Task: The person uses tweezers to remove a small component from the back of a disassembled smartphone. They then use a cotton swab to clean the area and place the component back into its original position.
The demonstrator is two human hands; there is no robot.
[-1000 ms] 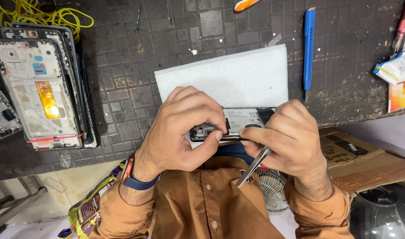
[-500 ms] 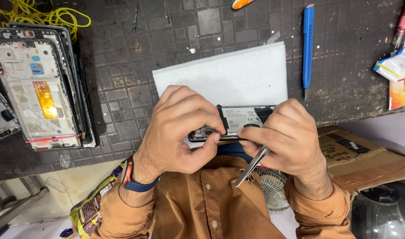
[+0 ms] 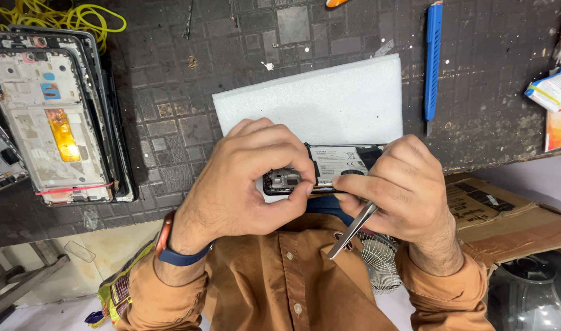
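Observation:
An opened phone [image 3: 329, 168] with its back off, showing a pale battery and camera module, is held above a white foam sheet [image 3: 317, 101]. My left hand [image 3: 243, 178] wraps around the phone's camera end and grips it. My right hand [image 3: 400, 190] rests on the other end and pinches metal tweezers [image 3: 353, 230], whose handle points down toward my orange shirt. The tweezer tips are hidden under my fingers at the phone's edge.
A stack of stripped phone frames [image 3: 50, 113] lies at the left on the dark tiled mat [image 3: 188, 73]. A blue pry tool [image 3: 433, 61] lies right of the foam, yellow cable [image 3: 59, 18] at top left, cardboard box [image 3: 507, 217] lower right, small packets [image 3: 553, 92] at the right edge.
Both hands have stayed on the phone with only slight finger shifts. The view has drifted a little.

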